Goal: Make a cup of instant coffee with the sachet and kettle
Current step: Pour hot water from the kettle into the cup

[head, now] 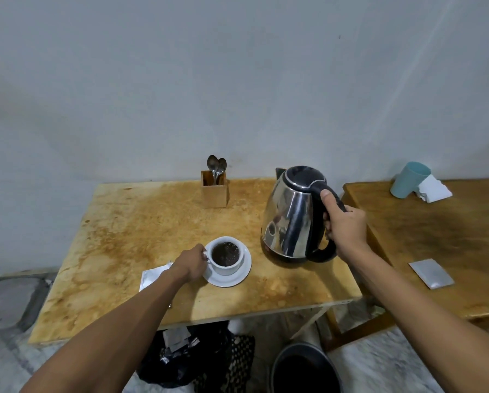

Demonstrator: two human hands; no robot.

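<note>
A white cup (226,267) full of dark coffee with bubbles sits on a white saucer (242,275) near the middle of the stained wooden table (130,231). My left hand (191,265) grips the cup's handle from the left side. A steel kettle (291,219) with a black lid and handle stands upright on the table to the right of the cup. My right hand (345,225) is wrapped around the kettle's black handle. A white sachet (152,275) lies flat on the table, partly hidden under my left forearm.
A wooden holder (214,191) with two spoons stands at the table's back edge. A second table (441,239) on the right carries a blue cup (409,180), white paper (433,188) and a silver sachet (431,273). Below are a dark bag (198,358) and a black bin (303,370).
</note>
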